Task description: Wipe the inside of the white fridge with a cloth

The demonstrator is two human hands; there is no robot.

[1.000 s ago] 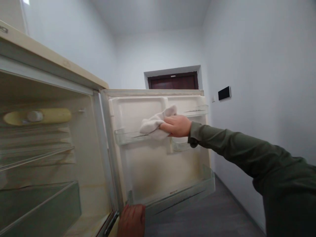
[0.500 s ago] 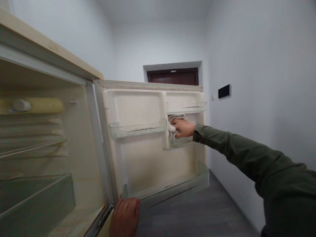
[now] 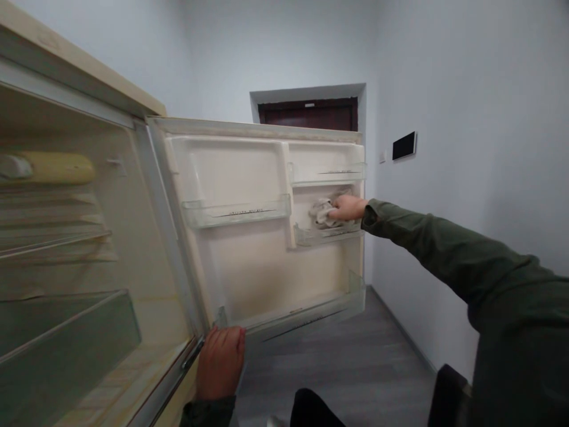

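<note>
Room: pale walls, grey floor (image 3: 355, 367), dark door (image 3: 309, 114) behind.
Fridge door (image 3: 249, 267) open, yellowed, clear shelves.
Fridge interior (image 3: 66, 249) cut off at left.
Cloth (image 3: 320, 213): whitish, crumpled, in small right-hand door shelf (image 3: 329, 233), part hidden.
Right hand (image 3: 349, 207): fingers closed on cloth.
Left hand (image 3: 220, 362): fingers resting on fridge lower edge, holding nothing.

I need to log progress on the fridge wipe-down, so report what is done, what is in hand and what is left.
Done: the fridge door stands open, its bins bare. In hand: the right hand presses a white cloth into the small right-hand door bin; the left hand rests at the door's bottom corner. Left: yellowish marks show on the lower door panel; the bottom door shelf and the interior shelves are untouched by either hand.
</note>
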